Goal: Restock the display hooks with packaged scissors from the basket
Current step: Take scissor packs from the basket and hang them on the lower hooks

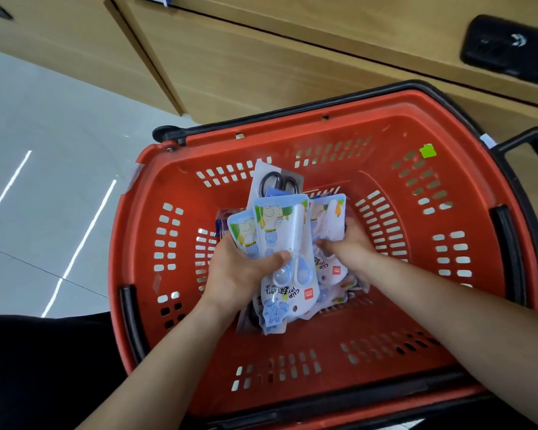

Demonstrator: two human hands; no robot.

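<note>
A red plastic basket (416, 144) with black handles sits on the floor below me. Inside it, my left hand (239, 271) grips a fanned stack of blue packaged scissors (280, 231), thumb pressed across the front pack. My right hand (345, 240) reaches in beside it and holds another blue pack (330, 218) by its lower part. A pack of black-handled scissors (277, 181) stands behind the blue ones. More packs (339, 290) lie on the basket bottom under my hands. No display hooks are in view.
A wooden cabinet (261, 57) stands right behind the basket. A black object (507, 48) lies on its top at the upper right. Grey tiled floor (44, 150) stretches to the left. My dark trouser leg (44, 367) fills the lower left.
</note>
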